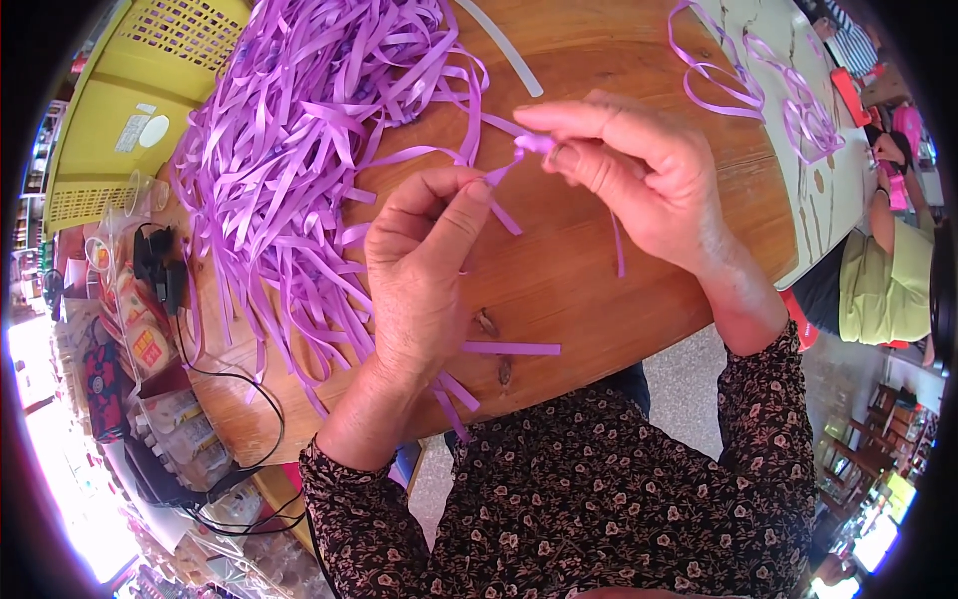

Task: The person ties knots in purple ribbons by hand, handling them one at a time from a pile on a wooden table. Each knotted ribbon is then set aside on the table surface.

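A narrow purple ribbon [504, 172] is held above the wooden table, with a small bunched loop or knot [535, 145] in it. My left hand [424, 245] pinches the ribbon between thumb and forefinger, just left of the knot. The knot lies against the thumb of my right hand [639, 175], whose thumb and fingers close on the ribbon while the index finger stretches out above. A loose tail of ribbon [618, 245] hangs below my right hand. Close beyond my left hand lies a large heap of purple ribbons [299, 150]. My right palm is partly hidden.
The wooden table [589, 299] meets a pale marbled surface [828, 195] at right, where more ribbon loops [806, 115] lie. A yellow plastic crate [100, 110] stands at the far left. Packages and a black cable [274, 404] sit at left. Another person [888, 270] is at the right.
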Motion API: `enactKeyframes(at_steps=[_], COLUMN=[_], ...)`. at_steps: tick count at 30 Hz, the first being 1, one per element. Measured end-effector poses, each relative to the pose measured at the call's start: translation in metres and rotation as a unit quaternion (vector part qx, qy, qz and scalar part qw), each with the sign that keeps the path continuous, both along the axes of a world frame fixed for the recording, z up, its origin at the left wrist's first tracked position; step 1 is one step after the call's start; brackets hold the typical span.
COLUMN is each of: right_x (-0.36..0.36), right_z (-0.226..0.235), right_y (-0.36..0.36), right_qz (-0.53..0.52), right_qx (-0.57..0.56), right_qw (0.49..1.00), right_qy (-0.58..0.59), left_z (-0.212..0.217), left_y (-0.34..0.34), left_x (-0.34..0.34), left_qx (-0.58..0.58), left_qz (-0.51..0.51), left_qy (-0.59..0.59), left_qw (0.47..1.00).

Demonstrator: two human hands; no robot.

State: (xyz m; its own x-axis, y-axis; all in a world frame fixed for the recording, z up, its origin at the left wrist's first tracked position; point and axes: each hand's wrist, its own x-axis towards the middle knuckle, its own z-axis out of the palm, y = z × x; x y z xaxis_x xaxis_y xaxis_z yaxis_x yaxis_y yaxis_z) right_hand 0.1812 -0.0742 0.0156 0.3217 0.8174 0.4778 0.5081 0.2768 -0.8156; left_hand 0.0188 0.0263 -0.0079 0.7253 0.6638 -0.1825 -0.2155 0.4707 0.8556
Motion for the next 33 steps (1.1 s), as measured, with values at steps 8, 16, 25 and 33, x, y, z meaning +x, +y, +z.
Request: enactKeyframes(at_steps=[8, 16, 25, 33], right_x=[0.015, 0.005, -0.008, -0.014], right_z=[0.008, -0.009, -0.016, -0.010], right_y=[-0.010, 0.002, 0.003, 0.003], right_qz=[0.073, 0.215, 0.024, 0.010], right_qx=[-0.142, -0.042, 0.005, -0.002], right_qw=[0.976, 0.949, 0.990, 0.992], right_qy=[-0.145, 0.224, -0.137, -0.127], left_z=[0.001, -0.002, -0.002, -0.003], left_y=[0.014, -0.003, -0.016, -0.015], left_x=[0.004, 0.008, 0.009, 0.005], left_qx=[0.320, 0.011, 0.083, 0.080], left_qz=[0.084, -0.036, 0.036, 0.036], left_qy=[0.053, -0.036, -0.023, -0.052], left_qw=[0.942, 0.999, 0.996, 0.995])
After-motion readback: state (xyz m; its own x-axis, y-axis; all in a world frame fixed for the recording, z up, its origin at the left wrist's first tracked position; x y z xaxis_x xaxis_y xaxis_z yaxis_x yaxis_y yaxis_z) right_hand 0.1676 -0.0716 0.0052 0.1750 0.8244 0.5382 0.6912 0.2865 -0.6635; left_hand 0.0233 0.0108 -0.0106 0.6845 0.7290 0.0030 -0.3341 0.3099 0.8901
